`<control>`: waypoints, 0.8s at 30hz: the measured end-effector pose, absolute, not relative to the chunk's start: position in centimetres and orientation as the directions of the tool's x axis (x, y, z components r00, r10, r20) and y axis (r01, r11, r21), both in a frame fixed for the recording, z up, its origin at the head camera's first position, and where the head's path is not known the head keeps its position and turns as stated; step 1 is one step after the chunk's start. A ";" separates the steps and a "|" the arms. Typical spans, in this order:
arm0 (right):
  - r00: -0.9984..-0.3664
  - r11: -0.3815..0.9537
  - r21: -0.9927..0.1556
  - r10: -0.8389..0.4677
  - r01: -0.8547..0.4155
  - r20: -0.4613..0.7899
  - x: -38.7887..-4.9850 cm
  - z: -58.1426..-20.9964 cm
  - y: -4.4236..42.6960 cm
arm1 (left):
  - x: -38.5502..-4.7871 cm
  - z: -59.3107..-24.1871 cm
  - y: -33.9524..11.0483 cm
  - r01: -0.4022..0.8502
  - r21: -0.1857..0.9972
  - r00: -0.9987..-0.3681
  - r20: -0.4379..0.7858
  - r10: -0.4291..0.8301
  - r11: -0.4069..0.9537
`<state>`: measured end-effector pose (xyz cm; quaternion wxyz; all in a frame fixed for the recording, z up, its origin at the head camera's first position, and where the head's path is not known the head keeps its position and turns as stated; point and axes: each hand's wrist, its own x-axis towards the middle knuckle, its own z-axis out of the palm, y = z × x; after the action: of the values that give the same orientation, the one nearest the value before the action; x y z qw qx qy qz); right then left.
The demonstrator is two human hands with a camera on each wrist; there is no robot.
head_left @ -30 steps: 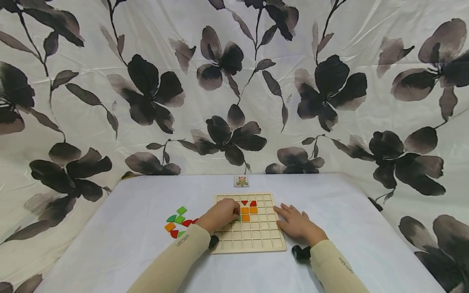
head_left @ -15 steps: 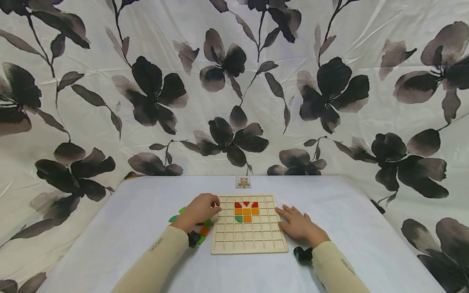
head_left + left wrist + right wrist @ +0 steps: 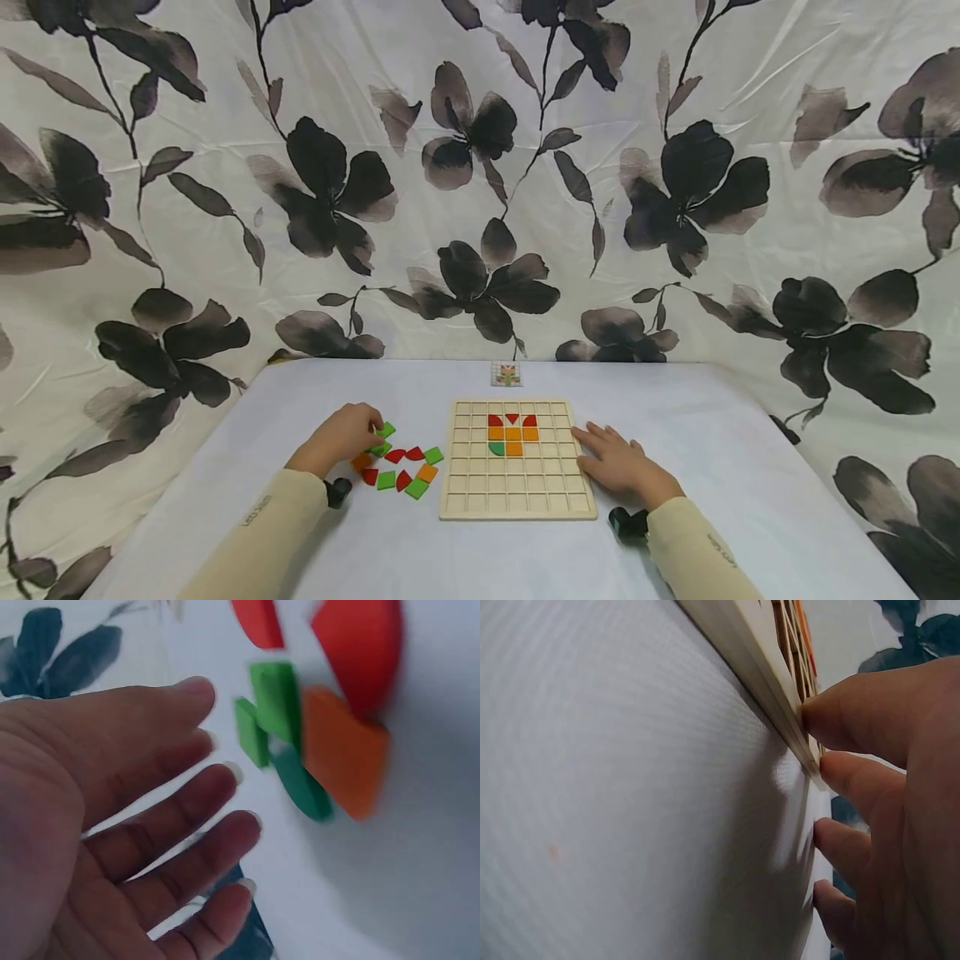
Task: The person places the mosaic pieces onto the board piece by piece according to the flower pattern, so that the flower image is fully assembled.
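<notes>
My left hand (image 3: 339, 435) is over the left side of a group of loose coloured tiles. In the left wrist view its fingers are loosely bent and hold nothing. Close to the fingertips lie green square tiles (image 3: 277, 701), a dark green rounded tile (image 3: 301, 784) and an orange square tile (image 3: 345, 754). My right hand (image 3: 624, 462) rests at the right edge of a wooden grid board (image 3: 517, 506). Its thumb touches the frame in the right wrist view, fingers fairly straight. Red, orange and dark green tiles (image 3: 513, 434) sit in the board's upper middle cells.
More loose tiles, such as a red one (image 3: 403, 480) and a green square (image 3: 417, 488), lie between my left hand and the board. A small pattern card (image 3: 507, 374) lies at the table's far edge. Behind the white table (image 3: 630, 392) hangs a flowered cloth (image 3: 480, 167).
My left hand has left a red quarter-round tile and an orange square on the board and moved left to the loose tiles. The right hand stays at the board's edge.
</notes>
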<state>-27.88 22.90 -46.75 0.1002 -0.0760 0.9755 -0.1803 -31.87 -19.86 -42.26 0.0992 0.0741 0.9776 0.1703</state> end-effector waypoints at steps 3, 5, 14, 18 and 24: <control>-0.969 0.920 -0.376 -0.186 -0.114 -0.162 -27.7 -46.6 23.0 | -31.8 -42.4 -20.6 0.085 0.332 -0.970 -0.190 0.155 0.940; -0.969 0.918 -0.379 -0.189 -0.117 -0.158 -27.7 -46.6 23.0 | -31.7 -42.6 -20.9 0.064 0.327 -0.970 -0.203 0.136 0.943; -0.971 0.921 -0.372 -0.183 -0.114 -0.155 -27.9 -46.9 23.1 | -31.6 -43.2 -21.8 0.022 0.373 -0.972 -0.211 0.108 0.928; -0.972 0.920 -0.377 -0.178 -0.110 -0.152 -28.0 -47.0 23.1 | -32.0 -43.4 -22.1 0.022 0.413 -0.973 -0.199 0.114 0.910; -0.973 0.917 -0.382 -0.180 -0.113 -0.145 -28.0 -47.3 23.2 | -32.5 -43.1 -22.5 0.023 0.458 -0.972 -0.198 0.128 0.889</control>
<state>-28.02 23.21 -47.26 0.0887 -0.0749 0.9751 -0.1892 -32.48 -22.47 -43.08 0.1118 0.0391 0.9653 0.2328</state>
